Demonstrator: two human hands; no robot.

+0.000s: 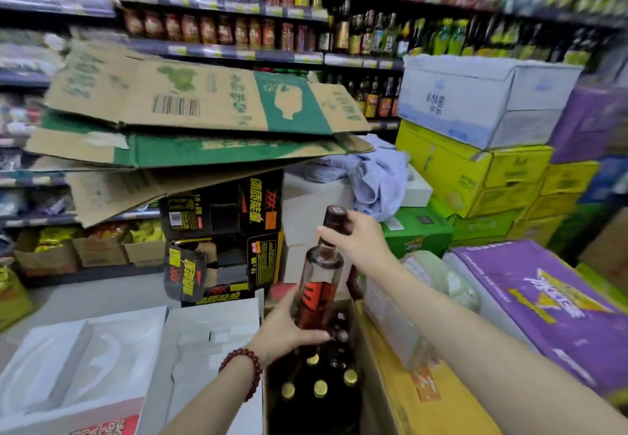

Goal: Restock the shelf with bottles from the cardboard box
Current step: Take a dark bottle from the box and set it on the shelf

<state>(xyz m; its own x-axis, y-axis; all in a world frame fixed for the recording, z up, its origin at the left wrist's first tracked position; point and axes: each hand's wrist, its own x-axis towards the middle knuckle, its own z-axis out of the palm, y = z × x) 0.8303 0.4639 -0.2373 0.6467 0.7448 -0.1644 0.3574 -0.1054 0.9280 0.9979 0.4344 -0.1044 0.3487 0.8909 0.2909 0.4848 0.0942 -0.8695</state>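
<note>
A clear glass bottle [321, 278] with a red label and a dark brown cap is held upright above the open cardboard box [368, 377]. My left hand [289, 329] grips its lower body from the left. My right hand [356, 237] is closed around its neck just under the cap. Inside the box stand several dark bottles with gold caps [320, 387] and a few with dark caps. The shelves [224, 52] at the back hold rows of jars and bottles.
Flattened cardboard sheets [190, 108] lie on black drink cartons [224, 230] ahead. White opened boxes [102, 359] sit to the left. Stacked white, yellow, green and purple cartons [482, 169] crowd the right, with a purple case [557, 308] beside my right arm. A blue cloth [377, 176] lies behind.
</note>
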